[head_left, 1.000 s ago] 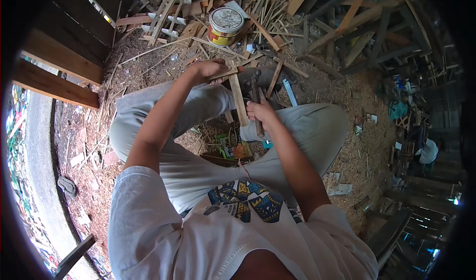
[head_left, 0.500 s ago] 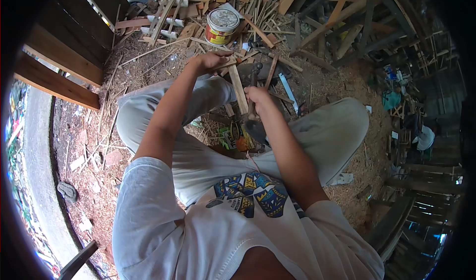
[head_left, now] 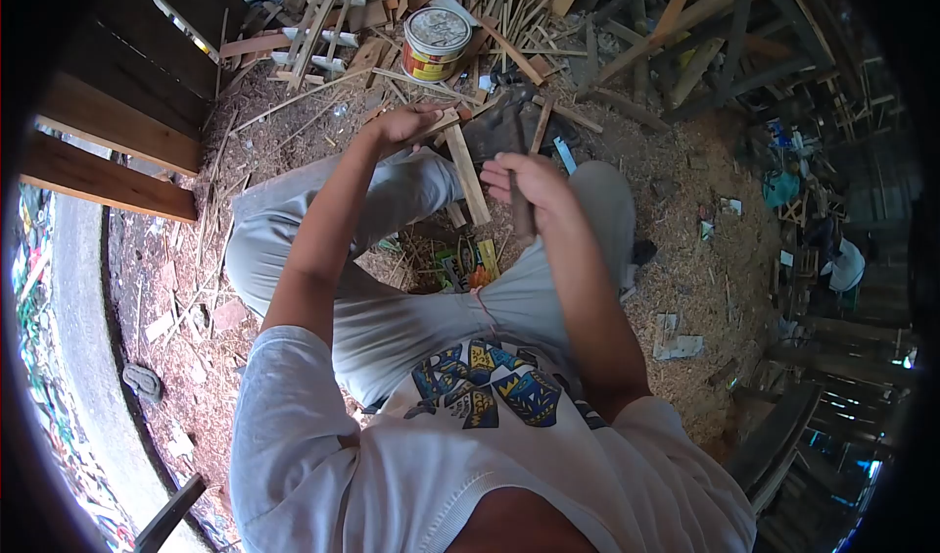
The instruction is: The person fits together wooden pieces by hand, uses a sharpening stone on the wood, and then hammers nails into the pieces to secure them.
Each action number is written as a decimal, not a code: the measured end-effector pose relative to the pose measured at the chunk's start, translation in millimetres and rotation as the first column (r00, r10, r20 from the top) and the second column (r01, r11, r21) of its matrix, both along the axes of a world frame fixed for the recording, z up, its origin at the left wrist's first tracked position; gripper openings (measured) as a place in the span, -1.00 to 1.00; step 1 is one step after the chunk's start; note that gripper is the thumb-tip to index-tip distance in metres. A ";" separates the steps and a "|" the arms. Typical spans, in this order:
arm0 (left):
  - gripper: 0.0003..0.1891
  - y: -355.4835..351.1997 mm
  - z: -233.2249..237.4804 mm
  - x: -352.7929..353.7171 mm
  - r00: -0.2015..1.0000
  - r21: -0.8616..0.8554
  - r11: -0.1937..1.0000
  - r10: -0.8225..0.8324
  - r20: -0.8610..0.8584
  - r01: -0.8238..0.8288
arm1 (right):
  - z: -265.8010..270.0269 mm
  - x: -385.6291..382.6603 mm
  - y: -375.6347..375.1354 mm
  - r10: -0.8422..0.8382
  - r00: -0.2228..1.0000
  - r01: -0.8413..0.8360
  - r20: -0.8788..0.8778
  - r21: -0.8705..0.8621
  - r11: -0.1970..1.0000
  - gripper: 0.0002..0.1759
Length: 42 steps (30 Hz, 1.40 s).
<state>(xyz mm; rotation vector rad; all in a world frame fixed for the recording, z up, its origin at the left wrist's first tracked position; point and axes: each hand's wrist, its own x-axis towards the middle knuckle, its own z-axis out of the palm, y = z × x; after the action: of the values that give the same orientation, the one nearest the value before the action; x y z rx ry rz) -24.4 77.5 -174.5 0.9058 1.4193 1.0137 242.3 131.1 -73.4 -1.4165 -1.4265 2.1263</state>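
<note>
My left hand [head_left: 407, 125] is closed on a short piece of wood at the top of a pale wooden strip [head_left: 467, 176]. The strip slants down from there between my knees, its lower end near my right hand. My right hand [head_left: 529, 181] grips the dark handle of a hammer [head_left: 522, 210], with the handle's butt below the palm. The hammer's head is dark and blurred above the hand, against the littered ground.
A paint bucket [head_left: 436, 46] with a stained lid stands ahead, near loose sticks [head_left: 519, 19]. Colourful packets [head_left: 468, 267] lie between my legs. Upright planks [head_left: 108, 176] stand at left, beside a concrete ledge [head_left: 80, 288]. Another person [head_left: 844, 264] is far right.
My right hand has lifted and shifted slightly right with the hammer, away from the wooden strip. My right knee has moved inward. The left hand stays nearly in place.
</note>
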 end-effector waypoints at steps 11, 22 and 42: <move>-0.51 17.8 -9.9 -6.6 0.994 0.002 0.995 -0.104 -0.019 0.104 | 104.7 50.7 26.2 0.093 0.975 -0.041 -0.204 0.246 0.969 -0.60; -0.57 20.1 -5.4 -5.7 0.998 -0.050 0.998 -0.039 -0.045 0.037 | 84.6 86.7 35.6 0.068 0.980 -0.033 -0.186 0.186 0.982 -0.63; -0.63 24.0 -16.4 -19.8 0.988 -0.113 0.993 0.039 0.151 -0.021 | 59.3 92.6 46.6 0.123 0.989 -0.103 -0.076 0.226 0.969 -0.65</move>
<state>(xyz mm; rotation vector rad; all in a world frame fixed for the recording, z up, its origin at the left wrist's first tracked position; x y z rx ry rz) -44.2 101.5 -190.8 0.7116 1.3490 0.9948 335.0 177.8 -14.1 -1.1696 -1.6847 1.9919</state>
